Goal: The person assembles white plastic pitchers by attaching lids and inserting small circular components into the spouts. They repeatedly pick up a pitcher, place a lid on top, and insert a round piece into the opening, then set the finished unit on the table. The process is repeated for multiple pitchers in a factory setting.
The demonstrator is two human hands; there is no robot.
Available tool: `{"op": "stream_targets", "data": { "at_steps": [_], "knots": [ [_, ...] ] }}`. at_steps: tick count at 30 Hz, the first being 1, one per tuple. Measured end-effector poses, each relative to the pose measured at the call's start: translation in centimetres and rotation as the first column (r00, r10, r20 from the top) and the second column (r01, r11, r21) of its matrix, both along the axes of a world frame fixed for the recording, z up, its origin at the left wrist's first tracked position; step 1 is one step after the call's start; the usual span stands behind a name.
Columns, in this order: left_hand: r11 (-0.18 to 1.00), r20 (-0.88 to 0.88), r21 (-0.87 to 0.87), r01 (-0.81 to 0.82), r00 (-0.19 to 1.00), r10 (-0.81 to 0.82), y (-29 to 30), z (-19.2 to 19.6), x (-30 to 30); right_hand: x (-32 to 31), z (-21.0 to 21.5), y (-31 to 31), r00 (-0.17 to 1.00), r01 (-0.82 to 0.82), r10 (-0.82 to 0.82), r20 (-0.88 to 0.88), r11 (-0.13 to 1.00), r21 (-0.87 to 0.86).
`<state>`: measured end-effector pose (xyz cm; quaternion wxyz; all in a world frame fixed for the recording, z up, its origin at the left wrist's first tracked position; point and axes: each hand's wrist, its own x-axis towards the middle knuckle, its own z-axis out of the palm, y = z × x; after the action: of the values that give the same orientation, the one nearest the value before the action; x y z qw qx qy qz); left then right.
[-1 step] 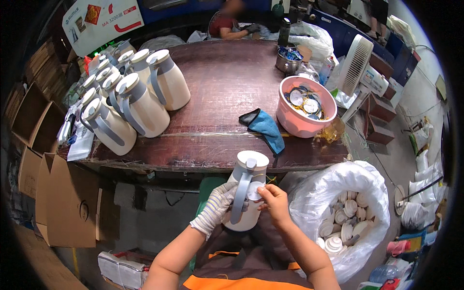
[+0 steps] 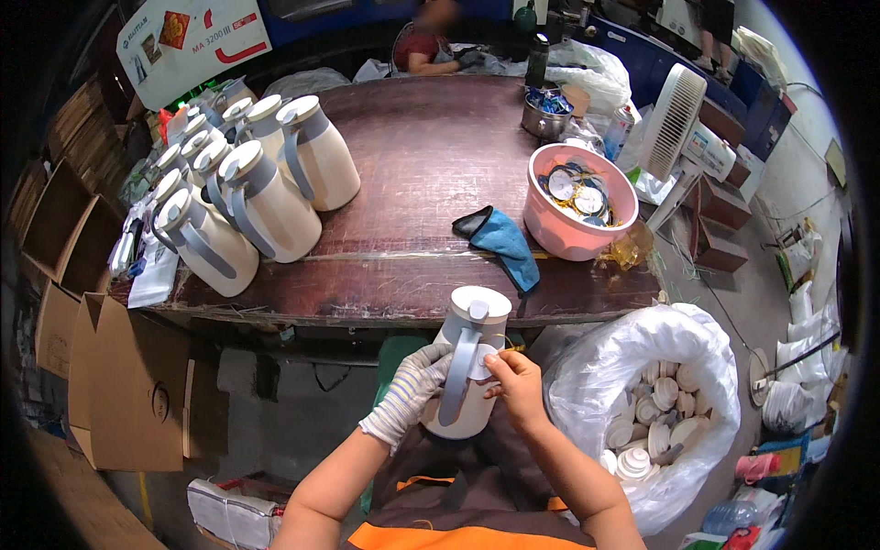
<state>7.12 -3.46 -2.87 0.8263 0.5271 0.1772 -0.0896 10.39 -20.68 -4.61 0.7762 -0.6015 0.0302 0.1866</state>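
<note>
A cream vacuum jug (image 2: 483, 408) with a grey handle stands upright in front of me, its white lid at the top, just off the table's front edge. My left hand (image 2: 414, 385), in a striped knit glove, is closed around the jug beside its handle; some fingers are hidden behind it. Between the thumb and fingers of my bare right hand (image 2: 518, 380) is a round white tag (image 2: 482, 363), held against the jug just right of the handle. A bit of yellow string shows above the right hand.
Several similar jugs (image 2: 275, 206) stand on the dark table (image 2: 422, 147) at left. At right are a blue cloth (image 2: 504, 246), a pink tub (image 2: 566, 234) of round tags, a fan (image 2: 674, 119) and a lined bag (image 2: 587, 357) of white lids. A cardboard box (image 2: 128, 394) sits lower left.
My right hand and the tag have shifted very slightly to the left against the jug. The left hand stays around the jug.
</note>
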Motion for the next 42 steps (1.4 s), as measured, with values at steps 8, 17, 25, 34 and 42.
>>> {"op": "stream_targets", "data": {
  "at_steps": [8,17,25,34,42],
  "knots": [
    [0.988,0.108,0.123,-0.089,0.991,0.076,0.5,0.1,0.2,0.0,0.8,0.3,0.983,0.181,-0.181,-0.007,0.976,0.118],
    [0.954,0.377,0.077,-0.288,0.895,0.240,-0.3,2.6,0.6,1.3,4.9,-2.1,0.966,-0.200,0.119,0.231,0.907,0.371],
    [0.573,0.646,0.732,-0.369,0.643,-0.412,0.6,4.8,0.0,1.3,7.9,0.1,0.706,-0.096,0.349,0.616,0.909,-0.405],
    [0.999,0.146,0.050,-0.003,0.989,-0.004,-3.0,0.8,-1.0,2.5,7.3,1.7,0.617,-0.026,0.333,0.712,0.914,-0.405],
    [0.951,0.169,-0.037,-0.306,0.936,0.308,1.2,0.6,-2.2,2.3,4.1,-3.1,0.916,0.122,-0.002,0.401,0.954,-0.273]
  ]
}}
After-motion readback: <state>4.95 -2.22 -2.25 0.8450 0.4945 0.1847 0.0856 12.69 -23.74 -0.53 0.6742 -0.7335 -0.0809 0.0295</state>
